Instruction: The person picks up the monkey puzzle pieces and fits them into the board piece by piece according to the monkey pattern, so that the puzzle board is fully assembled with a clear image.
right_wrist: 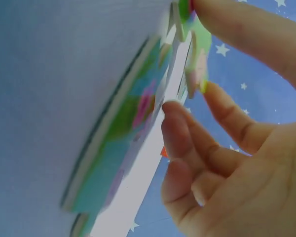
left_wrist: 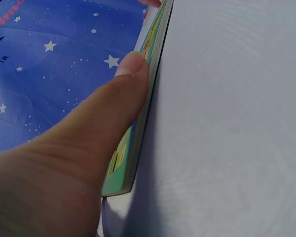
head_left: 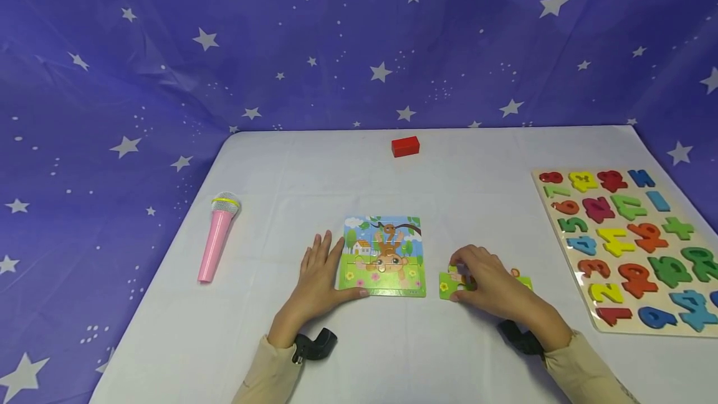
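Observation:
A square picture puzzle [head_left: 412, 253] with a monkey hanging from a branch lies flat at mid-table. Along its left side, my left hand [head_left: 316, 288] has its fingers straight, and the thumb [left_wrist: 133, 74] rests on the near edge. To the right of the puzzle, my right hand [head_left: 493, 282] pinches a green puzzle piece [head_left: 445, 285] between thumb and fingertips. The right wrist view shows this piece [right_wrist: 201, 59] tilted, its other fingers curled loosely below. Another green piece [head_left: 525, 281] is partly hidden behind the hand; a colourful flat piece [right_wrist: 128, 123] appears close in the right wrist view.
A pink toy microphone [head_left: 215, 239] lies at the left. A red block [head_left: 406, 146] sits near the back edge. A wooden number board [head_left: 589, 323] with coloured digits fills the right side. A star-patterned purple cloth [head_left: 336, 36] hangs behind the white table [head_left: 280, 173].

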`<state>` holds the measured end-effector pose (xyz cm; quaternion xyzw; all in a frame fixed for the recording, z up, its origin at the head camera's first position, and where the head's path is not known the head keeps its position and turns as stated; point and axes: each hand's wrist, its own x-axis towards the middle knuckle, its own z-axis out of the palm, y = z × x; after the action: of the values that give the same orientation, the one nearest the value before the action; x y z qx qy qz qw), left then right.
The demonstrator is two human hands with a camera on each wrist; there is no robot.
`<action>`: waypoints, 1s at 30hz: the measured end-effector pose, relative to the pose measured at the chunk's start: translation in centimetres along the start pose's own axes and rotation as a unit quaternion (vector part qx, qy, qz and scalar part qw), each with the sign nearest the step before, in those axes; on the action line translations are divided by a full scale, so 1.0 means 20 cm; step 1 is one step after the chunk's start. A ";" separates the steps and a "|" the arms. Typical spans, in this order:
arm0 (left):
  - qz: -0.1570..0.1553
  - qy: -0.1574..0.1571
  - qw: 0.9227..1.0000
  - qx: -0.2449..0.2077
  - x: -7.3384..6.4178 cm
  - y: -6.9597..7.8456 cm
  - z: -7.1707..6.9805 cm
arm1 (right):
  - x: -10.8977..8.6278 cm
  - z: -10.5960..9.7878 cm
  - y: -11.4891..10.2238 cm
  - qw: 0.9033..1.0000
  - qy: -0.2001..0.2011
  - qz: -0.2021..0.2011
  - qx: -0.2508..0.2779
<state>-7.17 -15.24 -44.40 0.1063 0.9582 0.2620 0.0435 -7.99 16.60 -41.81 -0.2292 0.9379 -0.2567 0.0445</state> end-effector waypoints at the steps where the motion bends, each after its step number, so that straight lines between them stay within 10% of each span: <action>1: -0.001 -0.001 1.000 0.000 0.00 0.00 0.00 | 0.00 0.00 0.00 1.000 -0.006 0.003 0.003; 30: 0.001 0.003 1.000 -0.003 0.00 0.01 0.00 | 0.00 0.02 -0.06 0.994 -0.068 -0.071 -0.056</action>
<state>-7.06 -15.13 -44.21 0.1062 0.9574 0.2653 0.0411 -7.35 15.50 -41.46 -0.3143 0.9270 -0.1895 0.0773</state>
